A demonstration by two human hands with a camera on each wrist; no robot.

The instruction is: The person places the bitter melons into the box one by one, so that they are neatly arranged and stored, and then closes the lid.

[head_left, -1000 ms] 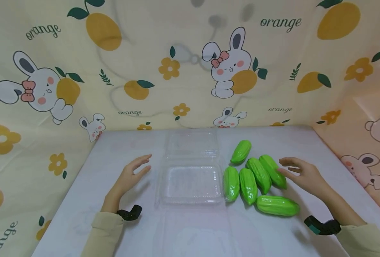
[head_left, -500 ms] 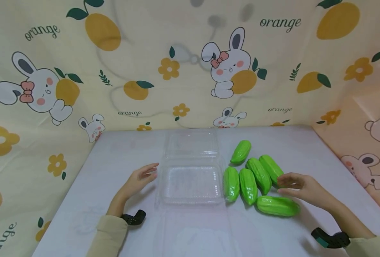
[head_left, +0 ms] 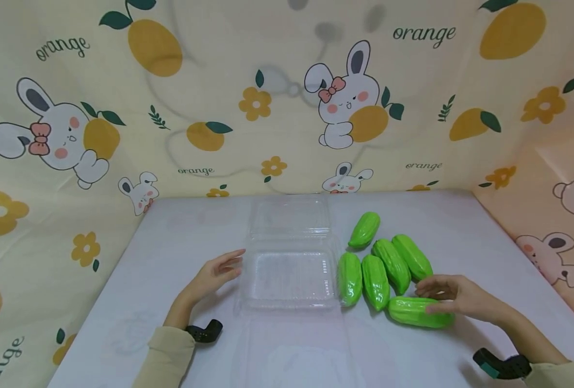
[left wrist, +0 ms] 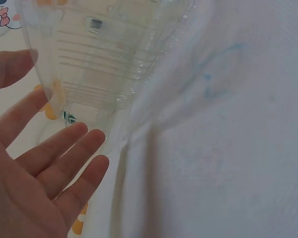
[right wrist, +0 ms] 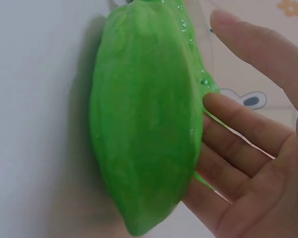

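Observation:
A glossy, ridged green gourd with a pointed end (head_left: 408,312) lies crosswise at the front of a group of similar gourds. Over its right end hovers my right hand (head_left: 466,299), fingers behind it and the thumb overlapping it in the head view. From the right wrist, that gourd (right wrist: 144,119) shows large, with the fingers spread behind it and the thumb held away. My left hand (head_left: 214,277) reaches to the left side of an open clear plastic clamshell box (head_left: 289,308). In the left wrist view, its fingers are loosely extended beside the box wall (left wrist: 89,54).
Several more green gourds, such as the one next to the box (head_left: 350,279) and one farther back (head_left: 365,229), lie right of the box. The box's lid (head_left: 289,215) is folded back toward the patterned cloth backdrop (head_left: 287,134). A white tabletop (head_left: 194,215) lies beneath everything.
My right hand has come down and toward me, from the rear right gourd to the front one. The left hand has moved right and slightly lower, up to the box's side.

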